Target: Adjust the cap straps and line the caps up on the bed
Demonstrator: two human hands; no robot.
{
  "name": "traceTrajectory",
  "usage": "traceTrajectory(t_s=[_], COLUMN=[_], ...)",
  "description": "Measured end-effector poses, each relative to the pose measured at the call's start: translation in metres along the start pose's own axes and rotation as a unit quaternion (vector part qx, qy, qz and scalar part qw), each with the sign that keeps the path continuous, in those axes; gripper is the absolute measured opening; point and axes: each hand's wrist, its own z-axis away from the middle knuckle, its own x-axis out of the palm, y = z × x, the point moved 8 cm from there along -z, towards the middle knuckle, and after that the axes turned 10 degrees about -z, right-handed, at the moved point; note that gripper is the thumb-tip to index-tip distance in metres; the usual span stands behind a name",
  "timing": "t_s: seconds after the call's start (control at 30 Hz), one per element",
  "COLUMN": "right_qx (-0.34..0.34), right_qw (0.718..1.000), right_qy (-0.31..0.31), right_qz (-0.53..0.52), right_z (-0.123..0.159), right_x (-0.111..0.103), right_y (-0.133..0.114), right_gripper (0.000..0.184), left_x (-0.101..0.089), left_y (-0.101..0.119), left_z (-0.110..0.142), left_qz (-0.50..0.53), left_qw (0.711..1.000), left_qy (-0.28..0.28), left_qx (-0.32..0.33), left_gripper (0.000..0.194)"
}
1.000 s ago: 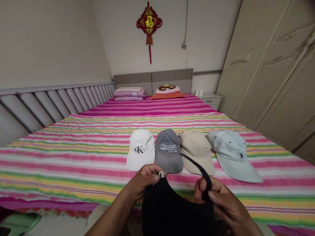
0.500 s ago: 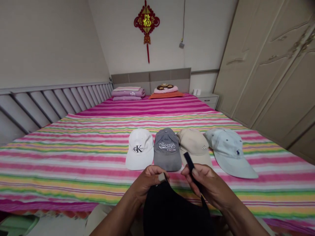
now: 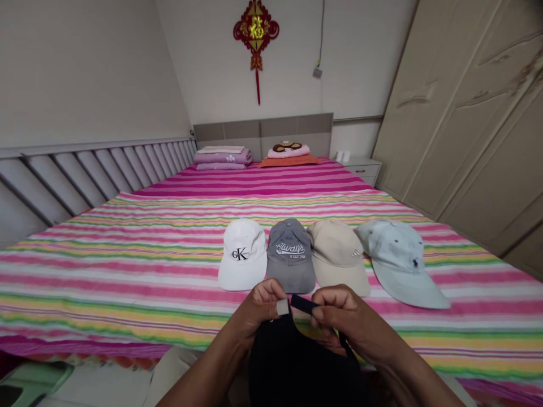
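A black cap (image 3: 303,364) is held low in front of me, its back opening facing up. My left hand (image 3: 259,308) pinches the cap's edge beside a silvery buckle (image 3: 282,307). Between the thumb and fingers of my right hand (image 3: 345,316) is the cap's dark strap (image 3: 302,303), its free end pointing left, close to the buckle. Beyond my hands lie a white cap (image 3: 242,257), a grey cap (image 3: 291,260), a beige cap (image 3: 338,257) and a pale blue cap (image 3: 399,263), in a row with brims toward me.
The caps rest on a bed with a striped sheet (image 3: 127,271). Folded purple bedding (image 3: 223,158) and a pink pillow (image 3: 288,151) sit by the headboard (image 3: 297,127). A railing (image 3: 106,164) runs along the left, a wardrobe (image 3: 458,130) along the right. A green stool (image 3: 36,384) stands lower left.
My right hand has swung the strap's free end down and left, from pointing upward to lying level near the buckle. My left hand keeps its grip on the cap.
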Motion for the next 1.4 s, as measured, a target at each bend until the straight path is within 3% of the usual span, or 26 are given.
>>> traceTrajectory(t_s=[0.27, 0.67, 0.9, 1.07, 1.4], right_qx=[0.005, 0.054, 0.034, 0.040, 0.033], right_qw=[1.000, 0.991, 0.994, 0.995, 0.997], right_qy=[-0.018, -0.096, -0.070, -0.043, -0.055], right_qz=[-0.012, 0.072, 0.074, 0.077, 0.049], right_z=[-0.001, 0.003, 0.002, 0.003, 0.001], right_x=[0.005, 0.011, 0.008, 0.008, 0.009], right_y=[0.002, 0.005, 0.004, 0.002, 0.008], right_gripper=[0.021, 0.017, 0.030, 0.029, 0.024], left_x=[-0.001, -0.001, -0.001, 0.000, 0.002], left_y=[0.000, 0.000, 0.002, 0.004, 0.004], left_z=[0.001, 0.006, 0.009, 0.011, 0.011], left_qz=[0.008, -0.031, -0.059, -0.085, -0.107], left_qw=[1.000, 0.999, 0.998, 0.996, 0.994], left_qy=[0.003, 0.003, 0.020, 0.025, 0.019], left_qx=[-0.006, -0.016, -0.017, -0.011, -0.004], left_gripper=[0.022, 0.019, 0.022, 0.022, 0.022])
